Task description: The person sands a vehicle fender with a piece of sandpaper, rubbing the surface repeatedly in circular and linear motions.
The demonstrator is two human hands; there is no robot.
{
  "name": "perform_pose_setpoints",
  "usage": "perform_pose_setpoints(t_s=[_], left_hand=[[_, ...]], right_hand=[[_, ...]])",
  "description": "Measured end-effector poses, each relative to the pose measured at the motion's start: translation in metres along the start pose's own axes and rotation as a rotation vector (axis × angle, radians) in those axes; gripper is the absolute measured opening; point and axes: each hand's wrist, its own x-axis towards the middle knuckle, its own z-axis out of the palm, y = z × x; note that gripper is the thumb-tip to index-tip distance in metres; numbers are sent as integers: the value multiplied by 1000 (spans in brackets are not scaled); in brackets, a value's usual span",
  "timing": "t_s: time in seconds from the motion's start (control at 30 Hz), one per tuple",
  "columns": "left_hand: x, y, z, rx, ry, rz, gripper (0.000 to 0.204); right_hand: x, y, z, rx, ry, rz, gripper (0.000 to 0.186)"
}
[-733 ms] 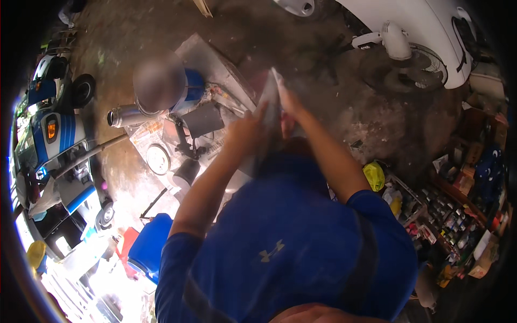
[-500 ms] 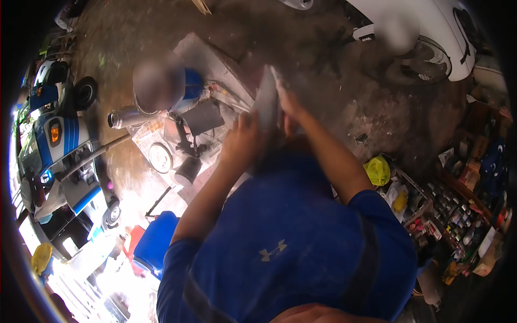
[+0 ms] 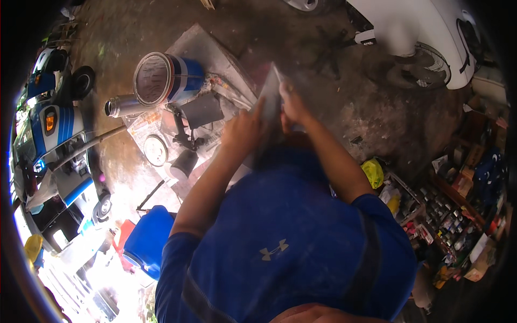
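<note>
A long grey panel (image 3: 271, 99), narrowing to a point at its far end, stands out in front of my chest. My left hand (image 3: 242, 130) holds its left side, fingers bent and index finger stretched along the surface. At the right edge, my right hand (image 3: 292, 107) is closed and slightly blurred. Whatever its fingers pinch against the panel is too unclear to name. Left of my hands lies a spray gun (image 3: 186, 134) beside a dark grey cup (image 3: 202, 114). The near end of the panel merges with the shadow before my shirt.
A paper-covered board (image 3: 196, 46) carries an open blue can (image 3: 188, 75) on its side, a silver cylinder (image 3: 123, 105), a round lid (image 3: 155, 150) and another grey cup (image 3: 184, 163). A blue container (image 3: 151, 239) stands near left. Cluttered shelves (image 3: 447, 210) flank my right; a white car (image 3: 425, 32) is beyond.
My right hand has shifted slightly along the panel's right edge. My left hand keeps its hold, its index finger now straighter. The surroundings at the left sit a little further left in view.
</note>
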Motion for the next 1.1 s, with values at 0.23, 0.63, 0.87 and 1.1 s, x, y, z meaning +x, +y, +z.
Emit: perform_pose_setpoints(t_s=[0.23,0.63,0.87,1.1], left_hand=[[-21,-39,-12,-424,43,73,87],[-25,-41,4,-599,170,13,82],[-22,-47,11,-641,169,21,66],[-19,-41,5,-571,155,-5,73]], right_hand=[[-9,3,-13,-454,-65,-417,51],[-56,-44,1,-806,-457,-704,55],[-39,-37,-8,-931,-440,-604,68],[-33,-27,-15,-928,-332,-639,70]])
